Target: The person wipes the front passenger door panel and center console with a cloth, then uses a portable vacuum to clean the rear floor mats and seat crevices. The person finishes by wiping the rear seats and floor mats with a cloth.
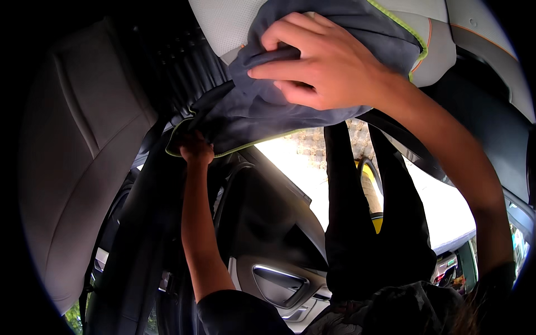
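Observation:
A dark grey microfibre cloth with a lime-green stitched edge stretches between my two hands. My right hand lies across its upper part, with a fold bunched between the thumb and the bent fingers. Beneath that part is a light grey perforated car seat with orange piping. Lower and to the left, my left hand grips a corner of the cloth above the dark footwell. Shadow hides some of the left fingers.
A grey seat back rises at the left. Below stands an open car door with its inner handle panel. Between my dark-trousered legs, a yellow object with a dark hose rests on paved ground. Black ribbed floor lining lies beside the seat.

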`<state>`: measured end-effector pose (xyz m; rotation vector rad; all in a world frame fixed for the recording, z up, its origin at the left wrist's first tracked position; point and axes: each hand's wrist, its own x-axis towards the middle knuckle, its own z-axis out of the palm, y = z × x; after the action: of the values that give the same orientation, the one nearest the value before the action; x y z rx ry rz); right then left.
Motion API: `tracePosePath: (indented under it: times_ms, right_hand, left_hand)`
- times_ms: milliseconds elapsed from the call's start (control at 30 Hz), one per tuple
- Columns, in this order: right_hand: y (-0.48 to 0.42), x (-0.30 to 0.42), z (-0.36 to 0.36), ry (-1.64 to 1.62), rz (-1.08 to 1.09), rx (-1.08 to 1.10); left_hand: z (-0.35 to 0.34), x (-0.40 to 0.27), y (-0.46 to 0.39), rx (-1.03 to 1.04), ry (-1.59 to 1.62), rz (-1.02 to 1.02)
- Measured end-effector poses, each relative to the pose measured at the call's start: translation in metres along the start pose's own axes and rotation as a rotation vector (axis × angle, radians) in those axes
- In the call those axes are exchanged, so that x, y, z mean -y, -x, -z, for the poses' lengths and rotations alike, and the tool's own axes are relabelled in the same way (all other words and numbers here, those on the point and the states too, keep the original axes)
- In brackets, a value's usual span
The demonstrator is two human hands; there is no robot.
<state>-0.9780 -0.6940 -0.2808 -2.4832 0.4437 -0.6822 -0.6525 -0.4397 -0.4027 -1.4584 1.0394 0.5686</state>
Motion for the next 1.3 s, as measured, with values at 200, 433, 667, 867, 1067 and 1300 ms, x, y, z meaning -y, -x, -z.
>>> tracePosePath:
  times_ms: [200, 433, 667, 867, 1067, 1300]
  right_hand:
    - [-0.005, 0.007, -0.005, 0.033, 0.013, -0.041]
    - [-0.004, 0.011, 0.003, 0.142, -0.172, -0.126]
    - [-0.01, 0.008, 0.004, 0.188, -0.34, -0.186]
    - [-0.028, 0.021, 0.003, -0.243, -0.649, -0.279]
    - [-0.098, 0.105, -0.026, -1.39, -0.815, 0.077]
    - [-0.202, -0.02, 0.008, -0.165, -0.387, -0.229]
  left_hand:
    - [-0.075, -0.034, -0.041, -0.515, 0.021, -0.077]
    - [-0.047, -0.009, -0.001, -0.228, -0.12, -0.115]
    - [0.015, 0.038, 0.05, -0.157, 0.025, -0.122]
    - [0.093, 0.039, 0.088, -0.269, 1.909, -0.376]
    - [0.095, -0.043, 0.182, -0.086, 2.897, -0.621]
    - [0.165, 0.109, 0.132, -0.7, 2.716, 0.118]
